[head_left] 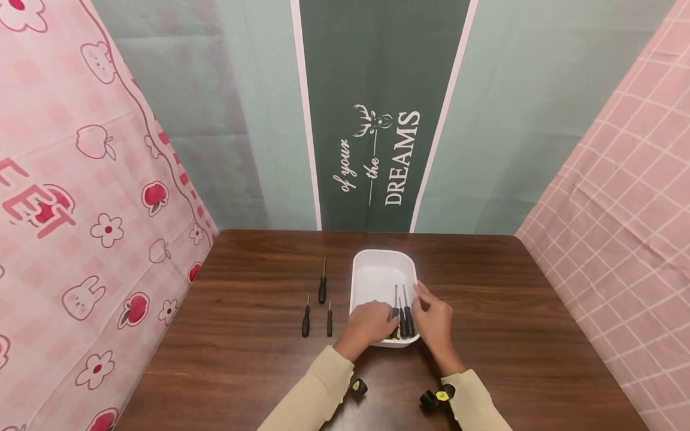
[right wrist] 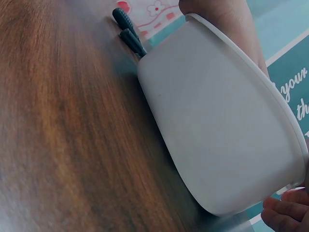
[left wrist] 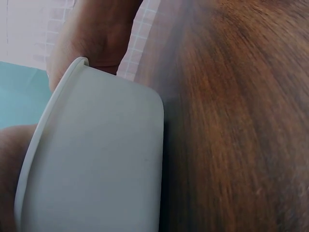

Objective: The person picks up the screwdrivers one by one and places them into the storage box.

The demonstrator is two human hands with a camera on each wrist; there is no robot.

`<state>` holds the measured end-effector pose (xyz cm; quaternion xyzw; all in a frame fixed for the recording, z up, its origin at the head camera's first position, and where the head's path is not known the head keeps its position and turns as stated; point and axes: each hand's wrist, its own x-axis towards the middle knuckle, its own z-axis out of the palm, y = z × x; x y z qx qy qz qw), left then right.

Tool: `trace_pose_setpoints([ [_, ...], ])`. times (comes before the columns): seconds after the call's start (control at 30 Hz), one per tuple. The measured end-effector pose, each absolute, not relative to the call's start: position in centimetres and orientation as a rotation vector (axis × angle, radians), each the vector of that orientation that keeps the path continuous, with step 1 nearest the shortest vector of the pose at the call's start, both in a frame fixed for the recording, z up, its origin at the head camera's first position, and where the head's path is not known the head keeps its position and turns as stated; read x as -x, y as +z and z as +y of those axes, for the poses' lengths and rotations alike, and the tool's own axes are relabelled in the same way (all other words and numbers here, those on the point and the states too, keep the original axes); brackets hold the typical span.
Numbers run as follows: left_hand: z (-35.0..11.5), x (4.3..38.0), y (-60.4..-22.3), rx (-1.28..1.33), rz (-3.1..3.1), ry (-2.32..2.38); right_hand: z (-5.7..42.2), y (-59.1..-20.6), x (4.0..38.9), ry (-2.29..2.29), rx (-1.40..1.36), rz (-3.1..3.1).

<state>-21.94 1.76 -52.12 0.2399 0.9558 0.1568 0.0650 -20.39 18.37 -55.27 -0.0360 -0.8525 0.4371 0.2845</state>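
A white rectangular tray point(head_left: 377, 263) rests on the wooden table. Several screwdrivers point(head_left: 408, 320) with black handles lie side by side at its near right, shafts pointing away from me. My left hand point(head_left: 369, 324) reaches over the left rim, its curled fingers pinching the handle of the leftmost screwdriver point(head_left: 396, 294); the fingers partly hide that handle. My right hand point(head_left: 435, 320) grips the tray's right rim, with fingers along the outer wall. In the left wrist view the tray's side point(left wrist: 101, 154) hides the left fingertips. Some right fingers point(right wrist: 285, 212) show beyond the wall in the right wrist view.
Left of the tray, three more screwdrivers lie on the table point(head_left: 242, 287): a long one point(head_left: 322, 290) farther back, a medium one point(head_left: 305, 323) and a small one point(head_left: 329, 322). Cloth hangs behind the table and on both sides.
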Motion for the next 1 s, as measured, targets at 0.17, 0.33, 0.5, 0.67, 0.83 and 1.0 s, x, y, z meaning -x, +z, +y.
trace_pose_setpoints([
  [0.17,1.81,21.82,-52.03,-0.703,2.893,0.466,18.33,-55.38,20.47,1.153,0.097,-2.265],
  [0.33,1.83,21.76,-52.15,-0.682,2.904,0.478,18.28,-55.45,20.49,1.151,0.093,-2.254],
  [0.5,1.86,21.75,-52.29,-0.722,2.977,0.517,18.3,-55.43,20.48,1.157,0.087,-2.256],
  [0.67,1.82,21.7,-52.57,-0.788,3.071,0.574,18.24,-55.64,20.37,1.145,0.079,-2.255],
  [0.83,1.6,21.56,-52.45,-0.823,3.135,0.635,18.12,-55.83,20.25,1.146,0.082,-2.247],
  [1.0,1.13,21.45,-52.36,-0.873,3.229,0.707,17.99,-56.02,20.18,1.147,0.095,-2.248],
])
